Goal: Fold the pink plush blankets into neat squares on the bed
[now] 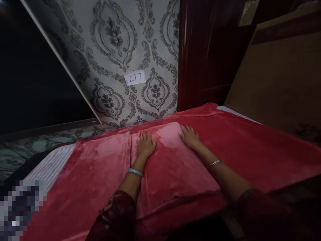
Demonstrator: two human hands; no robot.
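Note:
A red plush blanket lies across the surface in front of me, its middle part folded over in layers with an edge running toward me. My left hand rests flat on the folded part near its far left corner, fingers spread. At the fold's far right corner, my right hand lies with its fingers apart, touching the blanket. Neither hand grips anything that I can see. The pile looks paler in brushed patches near both hands.
A striped cloth shows under the blanket at the left. Behind is a patterned wall with a paper label reading 277. A large dark screen stands at the left. A big cardboard box stands at the right beside a dark red panel.

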